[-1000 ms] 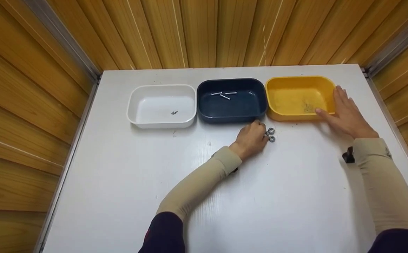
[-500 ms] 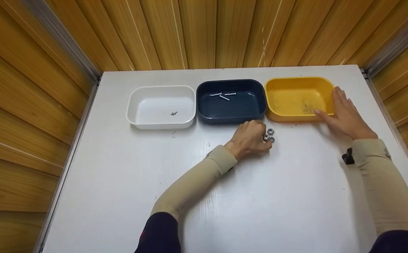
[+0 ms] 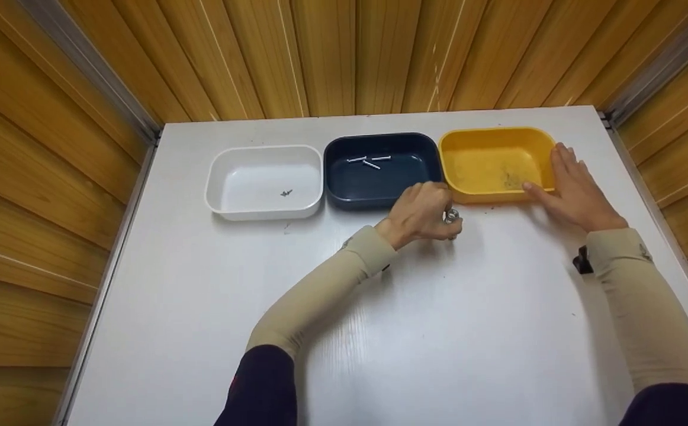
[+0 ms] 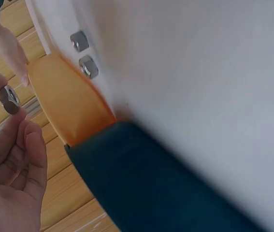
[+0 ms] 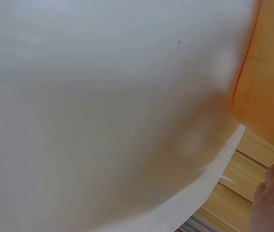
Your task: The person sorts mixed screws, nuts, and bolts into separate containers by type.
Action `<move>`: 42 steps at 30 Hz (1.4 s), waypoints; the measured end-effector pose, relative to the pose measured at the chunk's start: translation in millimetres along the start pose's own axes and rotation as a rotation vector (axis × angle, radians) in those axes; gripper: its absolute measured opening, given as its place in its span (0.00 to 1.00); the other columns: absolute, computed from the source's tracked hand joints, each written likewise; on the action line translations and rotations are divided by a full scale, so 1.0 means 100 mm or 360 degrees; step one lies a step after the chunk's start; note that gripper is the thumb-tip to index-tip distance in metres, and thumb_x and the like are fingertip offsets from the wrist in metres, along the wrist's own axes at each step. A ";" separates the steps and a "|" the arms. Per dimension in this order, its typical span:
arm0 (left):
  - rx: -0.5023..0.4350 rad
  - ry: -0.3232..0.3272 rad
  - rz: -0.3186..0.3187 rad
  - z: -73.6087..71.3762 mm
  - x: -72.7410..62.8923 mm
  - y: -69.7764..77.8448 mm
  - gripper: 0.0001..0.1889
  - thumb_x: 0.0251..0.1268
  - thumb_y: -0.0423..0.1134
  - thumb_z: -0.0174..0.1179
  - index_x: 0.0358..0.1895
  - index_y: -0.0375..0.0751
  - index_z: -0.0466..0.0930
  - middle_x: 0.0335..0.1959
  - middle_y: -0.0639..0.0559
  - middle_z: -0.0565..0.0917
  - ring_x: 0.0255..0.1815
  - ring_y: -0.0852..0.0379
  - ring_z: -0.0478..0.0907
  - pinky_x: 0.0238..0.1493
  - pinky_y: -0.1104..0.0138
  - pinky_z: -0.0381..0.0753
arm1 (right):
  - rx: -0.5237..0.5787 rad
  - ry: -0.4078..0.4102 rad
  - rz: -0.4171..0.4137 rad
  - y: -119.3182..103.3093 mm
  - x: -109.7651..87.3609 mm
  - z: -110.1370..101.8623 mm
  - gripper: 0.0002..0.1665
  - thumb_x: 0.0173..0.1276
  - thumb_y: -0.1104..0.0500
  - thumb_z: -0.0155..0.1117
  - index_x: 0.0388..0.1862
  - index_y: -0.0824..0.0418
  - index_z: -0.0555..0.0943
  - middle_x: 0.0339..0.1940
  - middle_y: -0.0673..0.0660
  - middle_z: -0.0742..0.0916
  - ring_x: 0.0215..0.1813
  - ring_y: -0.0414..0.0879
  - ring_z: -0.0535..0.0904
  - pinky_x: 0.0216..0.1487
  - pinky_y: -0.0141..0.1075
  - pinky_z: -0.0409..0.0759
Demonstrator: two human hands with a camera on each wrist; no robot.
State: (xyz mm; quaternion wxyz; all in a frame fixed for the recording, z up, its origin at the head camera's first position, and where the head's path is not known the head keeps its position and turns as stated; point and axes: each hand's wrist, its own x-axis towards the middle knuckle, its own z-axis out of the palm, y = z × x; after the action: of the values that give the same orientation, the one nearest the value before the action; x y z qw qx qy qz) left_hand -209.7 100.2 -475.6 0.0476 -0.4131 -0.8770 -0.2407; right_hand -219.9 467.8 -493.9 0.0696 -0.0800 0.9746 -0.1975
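Note:
My left hand (image 3: 420,212) pinches a metal hex nut (image 4: 9,99) between thumb and forefinger, just in front of the gap between the dark blue bin (image 3: 367,203) and the yellow bin (image 3: 492,197). In the left wrist view, two more nuts, an upper nut (image 4: 79,41) and a lower nut (image 4: 89,66), sit on the white table beside the yellow bin; the left hand mostly covers them in the head view. My right hand (image 3: 584,195) rests against the yellow bin's right front corner, fingers straight along its side and thumb at the front rim.
A white bin (image 3: 261,214) stands left of the blue one, with a few tiny screws (image 3: 286,193) inside. Longer screws (image 3: 371,164) lie in the blue bin. Wood-patterned walls (image 3: 332,59) enclose the white tabletop (image 3: 468,331) at the back and sides.
The left hand has picked a nut up from the table and risen slightly toward the bins. The right hand stays at the yellow bin. The head view has shifted a little.

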 end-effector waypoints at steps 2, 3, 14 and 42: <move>0.0009 -0.0004 -0.0003 -0.05 0.05 -0.01 0.12 0.63 0.49 0.66 0.28 0.45 0.87 0.28 0.56 0.85 0.26 0.63 0.76 0.28 0.69 0.82 | -0.0006 0.0003 -0.0006 -0.01 0.01 0.01 0.61 0.82 0.30 0.46 0.88 0.63 0.27 0.89 0.60 0.32 0.89 0.62 0.24 0.88 0.55 0.23; 0.0018 -0.0007 -0.0009 -0.08 0.08 -0.02 0.12 0.64 0.49 0.66 0.29 0.45 0.87 0.29 0.55 0.85 0.27 0.63 0.77 0.29 0.70 0.82 | -0.0007 0.0009 -0.0012 -0.01 0.01 0.01 0.61 0.82 0.30 0.46 0.88 0.63 0.28 0.90 0.61 0.32 0.89 0.62 0.24 0.88 0.55 0.23; 0.0075 -0.0042 -0.0129 -0.21 0.50 -0.01 0.16 0.68 0.50 0.63 0.24 0.47 0.76 0.28 0.56 0.77 0.27 0.62 0.74 0.28 0.72 0.73 | -0.0008 0.0022 -0.0031 0.01 -0.01 0.00 0.55 0.86 0.33 0.38 0.87 0.66 0.29 0.90 0.64 0.34 0.90 0.62 0.26 0.89 0.55 0.24; 0.0146 0.0080 -0.0457 -0.05 1.06 -0.30 0.19 0.71 0.47 0.60 0.21 0.48 0.71 0.34 0.53 0.79 0.30 0.60 0.76 0.33 0.69 0.77 | 0.0003 0.0039 -0.0049 -0.05 0.07 0.05 0.55 0.86 0.34 0.40 0.88 0.66 0.29 0.90 0.65 0.35 0.90 0.64 0.29 0.89 0.57 0.27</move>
State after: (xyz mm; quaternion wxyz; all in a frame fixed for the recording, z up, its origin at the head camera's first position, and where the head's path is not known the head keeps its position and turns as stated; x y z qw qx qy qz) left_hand -301.7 155.9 -453.2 0.0535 -0.2747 -0.9357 -0.2151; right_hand -225.3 459.7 -497.1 0.0545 -0.0926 0.9738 -0.2004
